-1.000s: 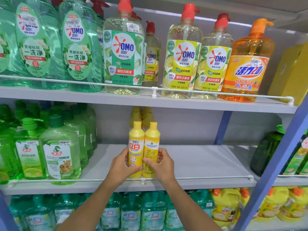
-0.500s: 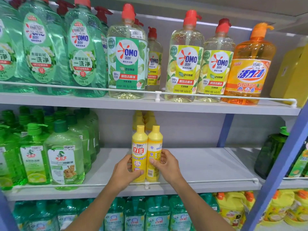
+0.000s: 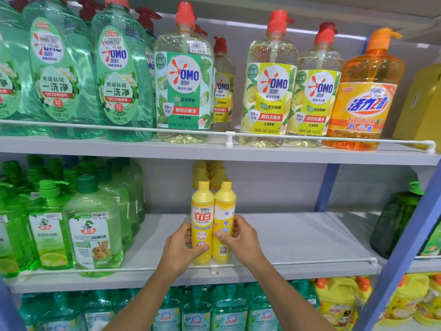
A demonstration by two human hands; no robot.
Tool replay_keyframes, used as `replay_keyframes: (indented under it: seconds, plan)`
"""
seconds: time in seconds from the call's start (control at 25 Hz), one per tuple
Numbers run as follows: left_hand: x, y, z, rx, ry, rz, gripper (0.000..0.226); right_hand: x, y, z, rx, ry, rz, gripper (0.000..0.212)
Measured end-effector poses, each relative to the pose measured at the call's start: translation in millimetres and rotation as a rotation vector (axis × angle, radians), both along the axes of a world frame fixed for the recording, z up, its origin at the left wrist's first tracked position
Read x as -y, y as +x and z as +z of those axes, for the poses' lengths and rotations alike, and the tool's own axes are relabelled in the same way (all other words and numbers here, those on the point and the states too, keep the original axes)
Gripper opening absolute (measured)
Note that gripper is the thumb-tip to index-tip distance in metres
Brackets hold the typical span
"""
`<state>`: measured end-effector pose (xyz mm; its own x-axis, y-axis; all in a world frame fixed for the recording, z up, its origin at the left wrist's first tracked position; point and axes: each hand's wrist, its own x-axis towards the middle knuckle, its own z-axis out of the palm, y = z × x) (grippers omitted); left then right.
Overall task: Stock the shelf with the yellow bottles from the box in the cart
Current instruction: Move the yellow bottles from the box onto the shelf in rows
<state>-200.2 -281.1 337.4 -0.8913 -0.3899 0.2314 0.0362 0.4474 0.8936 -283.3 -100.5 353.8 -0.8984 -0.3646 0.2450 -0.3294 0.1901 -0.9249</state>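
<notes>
On the middle shelf (image 3: 286,237), your left hand (image 3: 181,249) and right hand (image 3: 241,240) each clasp one upright yellow bottle (image 3: 202,211), the pair touching. Risk: an uneven release could tip either over the front rail (image 3: 298,262).
</notes>
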Motion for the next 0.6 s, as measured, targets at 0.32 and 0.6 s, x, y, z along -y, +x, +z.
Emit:
replay_keyframes:
  seconds: [0.32, 0.6]
  plan:
    - [-6.7, -2.9, -3.7, -0.016, -0.023, 0.067, 0.053, 6.0, 10.5, -9.5, -0.012, -0.015, -0.104, 0.061]
    - [-7.4, -4.6, -11.5, -0.022, -0.049, 0.105, 0.048, -8.3, -3.4, -4.8, 0.017, 0.075, 0.114, 0.057]
